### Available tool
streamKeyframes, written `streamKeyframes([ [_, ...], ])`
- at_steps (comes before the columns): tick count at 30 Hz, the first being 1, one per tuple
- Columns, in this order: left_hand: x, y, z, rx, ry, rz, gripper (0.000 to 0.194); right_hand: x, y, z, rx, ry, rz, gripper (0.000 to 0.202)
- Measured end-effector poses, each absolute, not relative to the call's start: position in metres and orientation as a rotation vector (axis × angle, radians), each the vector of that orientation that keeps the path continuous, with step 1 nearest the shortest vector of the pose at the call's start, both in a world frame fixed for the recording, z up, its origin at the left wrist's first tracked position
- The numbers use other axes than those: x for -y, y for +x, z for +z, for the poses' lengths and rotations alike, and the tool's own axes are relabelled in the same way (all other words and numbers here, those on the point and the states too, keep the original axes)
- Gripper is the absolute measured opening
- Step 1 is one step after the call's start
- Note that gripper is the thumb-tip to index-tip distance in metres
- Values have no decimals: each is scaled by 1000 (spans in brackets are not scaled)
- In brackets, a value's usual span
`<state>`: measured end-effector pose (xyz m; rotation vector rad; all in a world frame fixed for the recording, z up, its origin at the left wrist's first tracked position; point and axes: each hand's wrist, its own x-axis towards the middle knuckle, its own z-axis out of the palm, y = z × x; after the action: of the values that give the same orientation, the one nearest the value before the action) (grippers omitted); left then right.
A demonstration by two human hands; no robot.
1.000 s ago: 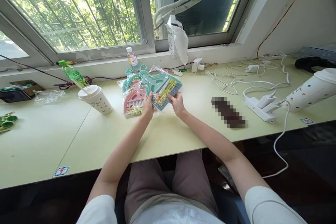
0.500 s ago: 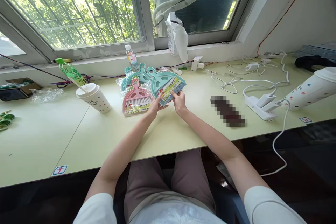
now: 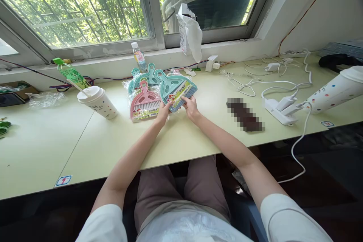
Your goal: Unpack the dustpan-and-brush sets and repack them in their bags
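Both of my hands hold a packaged teal brush and dustpan set tilted above the table. My left hand grips its lower left edge, fingers wrapped at the wrapper. My right hand pinches the lower right edge near the blue bristles. Just left of it, a packaged pink brush and dustpan set lies on the table, close to my left hand. Behind the pink set is another teal set in clear wrapping, partly covered.
A white lidded cup stands left, beside a green package. A bottle is by the sill. To the right are a blurred dark object, a power strip with cables and a large tilted cup.
The view has shifted slightly, so most things appear a little higher and further left. Both hands keep hold of the teal set, and the left fingers now sit closer against its lower edge.
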<state>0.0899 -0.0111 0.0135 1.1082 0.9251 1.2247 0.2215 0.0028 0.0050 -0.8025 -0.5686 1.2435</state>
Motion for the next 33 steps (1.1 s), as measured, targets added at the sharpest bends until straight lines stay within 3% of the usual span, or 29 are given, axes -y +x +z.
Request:
streamKeyframes([
  [26,8,88,10,-909,1019,1279,45,-4,222,3,666,-788,1336,24],
  [33,-6,79,21,-1094,735,1366,38,-27,260,12,970,-950,1417,9],
])
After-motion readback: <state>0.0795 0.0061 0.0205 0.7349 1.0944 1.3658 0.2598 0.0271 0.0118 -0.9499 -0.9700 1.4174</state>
